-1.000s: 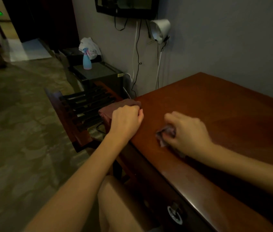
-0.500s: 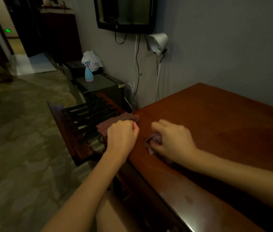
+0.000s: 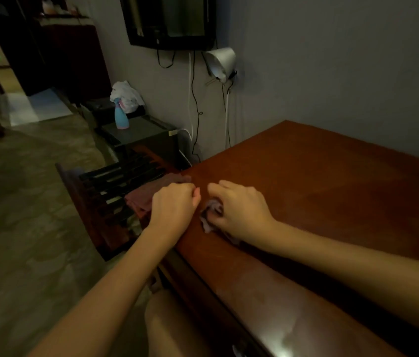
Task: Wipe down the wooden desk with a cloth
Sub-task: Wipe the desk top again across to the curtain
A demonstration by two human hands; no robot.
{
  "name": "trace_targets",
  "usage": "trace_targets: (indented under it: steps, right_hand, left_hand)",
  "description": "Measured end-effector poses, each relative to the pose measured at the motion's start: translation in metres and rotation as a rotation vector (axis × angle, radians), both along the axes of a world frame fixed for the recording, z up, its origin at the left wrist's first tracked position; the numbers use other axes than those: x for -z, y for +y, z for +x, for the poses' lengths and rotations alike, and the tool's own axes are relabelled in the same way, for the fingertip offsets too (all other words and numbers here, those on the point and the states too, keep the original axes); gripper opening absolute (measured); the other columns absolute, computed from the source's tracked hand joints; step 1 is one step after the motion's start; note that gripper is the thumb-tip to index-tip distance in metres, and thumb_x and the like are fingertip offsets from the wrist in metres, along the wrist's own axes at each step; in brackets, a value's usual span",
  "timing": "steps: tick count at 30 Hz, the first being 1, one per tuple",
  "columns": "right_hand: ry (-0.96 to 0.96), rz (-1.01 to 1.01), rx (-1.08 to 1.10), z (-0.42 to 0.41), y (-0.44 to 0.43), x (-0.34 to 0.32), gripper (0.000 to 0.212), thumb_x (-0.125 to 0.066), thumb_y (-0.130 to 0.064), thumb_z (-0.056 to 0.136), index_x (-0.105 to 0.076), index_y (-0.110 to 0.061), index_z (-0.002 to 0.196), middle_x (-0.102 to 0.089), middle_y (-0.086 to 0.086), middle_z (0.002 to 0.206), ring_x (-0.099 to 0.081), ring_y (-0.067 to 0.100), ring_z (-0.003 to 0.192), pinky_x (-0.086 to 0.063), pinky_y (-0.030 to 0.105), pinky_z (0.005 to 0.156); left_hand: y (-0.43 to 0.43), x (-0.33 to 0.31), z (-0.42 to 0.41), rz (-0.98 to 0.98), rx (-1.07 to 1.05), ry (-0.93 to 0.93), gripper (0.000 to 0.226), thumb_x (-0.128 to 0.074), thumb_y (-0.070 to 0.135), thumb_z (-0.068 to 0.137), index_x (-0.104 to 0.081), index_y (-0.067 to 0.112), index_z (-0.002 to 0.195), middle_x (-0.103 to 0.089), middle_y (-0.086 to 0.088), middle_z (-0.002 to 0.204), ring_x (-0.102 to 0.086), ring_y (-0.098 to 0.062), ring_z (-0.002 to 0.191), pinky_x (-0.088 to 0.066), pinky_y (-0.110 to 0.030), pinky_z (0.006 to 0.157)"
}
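Head view: counter corner is being wiped, cloth gripped by right hand; left hand curled, hold unclear; wider strokes seem needed.

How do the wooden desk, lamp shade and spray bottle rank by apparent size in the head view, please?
1. wooden desk
2. lamp shade
3. spray bottle
The last two look close; the bottle stands farther, so unsure.

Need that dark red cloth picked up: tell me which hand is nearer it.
Left. The left hand lies curled on the near edge of the dark red cloth; the right hand, gripping a pale cloth, sits apart to its right.
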State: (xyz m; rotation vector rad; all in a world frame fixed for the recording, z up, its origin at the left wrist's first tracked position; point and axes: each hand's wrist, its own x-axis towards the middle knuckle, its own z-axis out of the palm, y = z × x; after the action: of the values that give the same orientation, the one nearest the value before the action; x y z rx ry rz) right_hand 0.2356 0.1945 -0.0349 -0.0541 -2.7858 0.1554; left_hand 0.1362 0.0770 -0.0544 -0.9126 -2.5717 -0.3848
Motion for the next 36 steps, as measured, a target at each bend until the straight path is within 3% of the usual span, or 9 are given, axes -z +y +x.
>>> trace_targets:
  steps: [4,7,10,14,21,24,28,32,36]
  right_hand:
    - [-0.013,-0.026,0.247,-0.036,0.078,-0.006,0.021,-0.06,-0.036,0.087,-0.042,-0.026,0.087,-0.051,-0.006,0.087,-0.06,0.019,0.08,-0.041,0.027,0.058]
    - [0.003,0.025,0.367,0.004,0.116,-0.009,0.023,-0.06,-0.038,0.085,-0.041,-0.024,0.087,-0.05,-0.004,0.086,-0.061,0.026,0.082,-0.039,0.029,0.059]
    - [-0.013,0.037,0.227,0.034,0.081,-0.002,0.021,-0.059,-0.039,0.085,-0.041,-0.029,0.092,-0.045,-0.01,0.09,-0.056,0.018,0.082,-0.039,0.026,0.062]
    - [-0.022,-0.067,-0.023,-0.015,0.037,-0.002,0.024,-0.061,-0.038,0.083,-0.038,-0.031,0.089,-0.044,-0.009,0.09,-0.05,0.016,0.078,-0.044,0.03,0.064]
    - [0.002,-0.025,0.49,-0.078,0.157,-0.014,0.029,-0.062,-0.037,0.086,-0.054,-0.02,0.107,-0.058,0.002,0.097,-0.06,0.02,0.085,-0.046,0.03,0.064]
    - [0.018,-0.012,0.275,-0.061,0.109,-0.005,0.024,-0.065,-0.039,0.083,-0.047,-0.026,0.092,-0.049,-0.007,0.09,-0.053,0.012,0.079,-0.04,0.026,0.06]
    - [0.058,-0.031,-0.01,-0.093,0.047,0.001,0.02,-0.06,-0.035,0.085,-0.049,-0.023,0.098,-0.049,-0.004,0.093,-0.054,0.018,0.081,-0.038,0.028,0.061]
    - [0.027,-0.101,0.254,-0.126,0.11,-0.008,0.022,-0.061,-0.035,0.086,-0.043,-0.024,0.09,-0.048,-0.004,0.089,-0.057,0.016,0.081,-0.046,0.028,0.064]
    - [0.065,-0.03,0.38,-0.065,0.142,-0.008,0.019,-0.061,-0.035,0.087,-0.047,-0.024,0.091,-0.048,-0.006,0.087,-0.06,0.019,0.079,-0.042,0.025,0.057]
  left_hand:
    - [-0.009,0.001,-0.002,0.003,0.001,-0.028,0.034,-0.044,0.034,0.099,-0.061,0.018,0.075,-0.055,0.003,0.064,-0.054,-0.017,0.057,-0.035,-0.027,0.05]
    - [-0.002,0.001,-0.003,-0.004,-0.003,-0.057,0.034,-0.043,0.037,0.099,-0.062,0.02,0.076,-0.057,0.004,0.065,-0.056,-0.015,0.058,-0.041,-0.028,0.051]
    - [0.026,-0.001,-0.002,0.03,0.023,-0.08,0.034,-0.044,0.035,0.099,-0.06,0.018,0.074,-0.057,0.003,0.067,-0.058,-0.018,0.063,-0.047,-0.031,0.055]
    - [0.038,-0.002,0.004,0.107,-0.034,-0.094,0.031,-0.046,0.031,0.097,-0.055,0.018,0.07,-0.058,-0.001,0.069,-0.059,-0.024,0.067,-0.04,-0.033,0.054]
    - [0.037,0.002,0.005,0.182,-0.043,-0.052,0.037,-0.05,0.025,0.096,-0.05,0.02,0.06,-0.048,0.005,0.054,-0.046,-0.014,0.046,-0.022,-0.023,0.039]
    - [0.039,0.004,0.004,0.172,-0.056,-0.054,0.035,-0.049,0.026,0.096,-0.05,0.02,0.061,-0.05,0.004,0.055,-0.049,-0.017,0.048,-0.023,-0.025,0.04]
    - [0.038,-0.001,0.007,0.152,-0.09,-0.094,0.031,-0.047,0.029,0.096,-0.052,0.02,0.066,-0.054,0.001,0.06,-0.053,-0.021,0.055,-0.028,-0.029,0.046]
    - [0.036,0.0,0.004,0.174,-0.056,-0.077,0.034,-0.05,0.027,0.096,-0.053,0.02,0.063,-0.054,0.002,0.056,-0.053,-0.018,0.049,-0.032,-0.026,0.042]
    - [0.041,0.002,0.002,0.134,-0.074,-0.063,0.032,-0.047,0.028,0.097,-0.055,0.02,0.066,-0.057,0.001,0.059,-0.054,-0.017,0.051,-0.033,-0.026,0.043]
